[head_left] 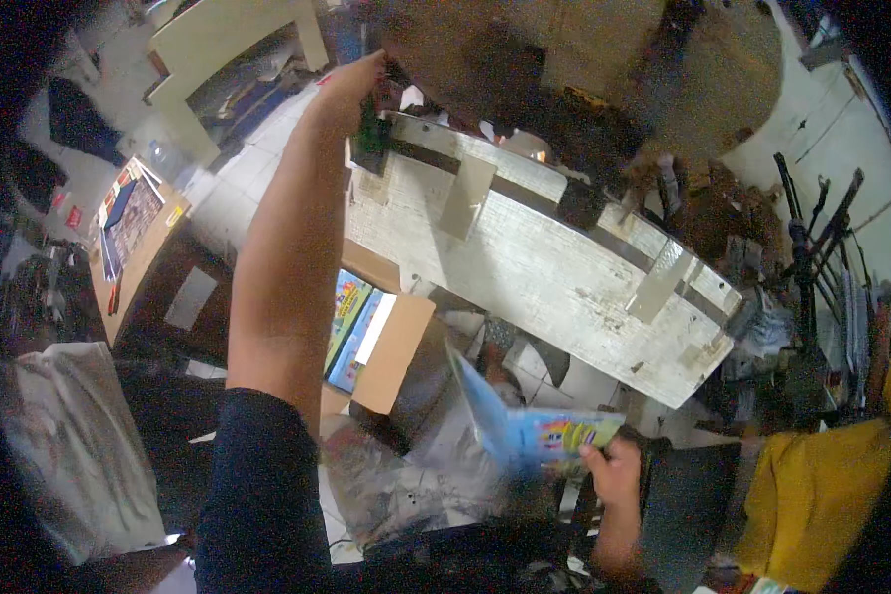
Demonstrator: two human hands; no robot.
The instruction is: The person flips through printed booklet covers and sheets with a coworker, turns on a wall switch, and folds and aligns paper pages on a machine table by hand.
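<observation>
Your right hand (616, 470) grips a blue picture book (554, 436) by its right edge; the book hangs partly open, nearer you than the worn white board (525, 262). Your left hand (370, 67) reaches beyond the open carton (403, 348); blur hides its fingers, so its hold cannot be told.

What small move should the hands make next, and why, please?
Perhaps bring the left arm toward the blue booklet to steady it: only the right hand grips it, at one edge, and it stands spread open, while the left arm is stretched away from it.
</observation>
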